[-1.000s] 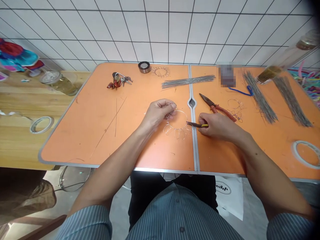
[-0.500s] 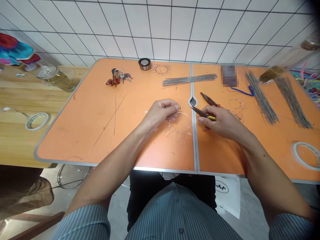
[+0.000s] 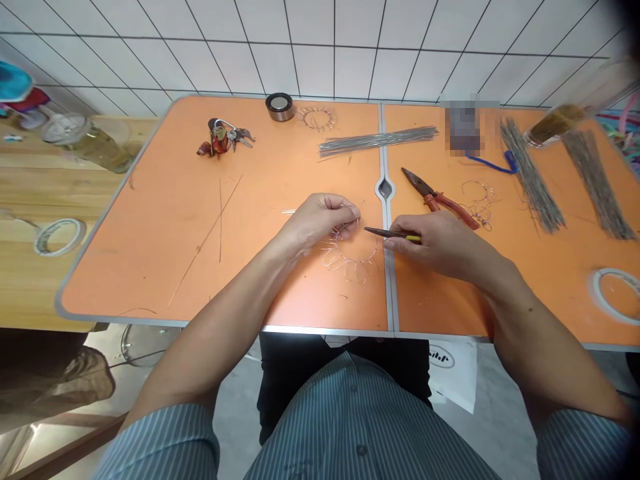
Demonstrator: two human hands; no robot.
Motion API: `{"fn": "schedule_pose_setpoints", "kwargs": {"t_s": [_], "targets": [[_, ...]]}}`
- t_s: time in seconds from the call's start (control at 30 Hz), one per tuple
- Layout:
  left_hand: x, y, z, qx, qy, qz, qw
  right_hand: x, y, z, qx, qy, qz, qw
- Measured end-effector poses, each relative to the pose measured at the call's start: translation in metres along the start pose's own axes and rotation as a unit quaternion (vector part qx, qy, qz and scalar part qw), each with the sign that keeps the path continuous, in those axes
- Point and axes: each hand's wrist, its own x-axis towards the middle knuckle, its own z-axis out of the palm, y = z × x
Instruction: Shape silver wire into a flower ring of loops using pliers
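Note:
Between its thumb and fingers my left hand (image 3: 327, 219) pinches a wire ring (image 3: 356, 260) with thin loops around its edge. Part of the ring is hidden behind those fingers. My right hand (image 3: 430, 241) is closed around dark-jawed pliers (image 3: 393, 233) with a bit of yellow on the grip. Their tip points left, close to the ring and my left fingertips. Beyond my right hand, red-handled pliers (image 3: 440, 198) lie on the orange table (image 3: 280, 280). Small bent wire pieces (image 3: 480, 200) rest to the right of them.
A bundle of straight wires (image 3: 377, 141) lies across the table's seam. Two more wire bundles (image 3: 533, 177) are at the right, near a tilted glass jar (image 3: 557, 125). Keys (image 3: 227, 137), a black round container (image 3: 279, 107) and another wire ring (image 3: 317, 119) sit farther back. A tape roll (image 3: 617, 293) lies right.
My right hand has brought the pliers left, their tip nearer the wire ring. The red-handled pliers now show more fully. The whole view has shifted slightly.

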Motion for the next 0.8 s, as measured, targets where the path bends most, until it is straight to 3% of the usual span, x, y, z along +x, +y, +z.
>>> {"fn": "schedule_pose_setpoints", "kwargs": {"t_s": [0.2, 0.8], "targets": [[0.000, -0.001, -0.001, 0.006, -0.015, 0.005, 1.000, 0.003, 0.001, 0.006, -0.031, 0.006, 0.020, 0.999], [0.000, -0.001, -0.004, 0.010, -0.056, 0.010, 0.998, 0.004, 0.002, 0.009, -0.041, 0.004, -0.014, 0.999]]}}
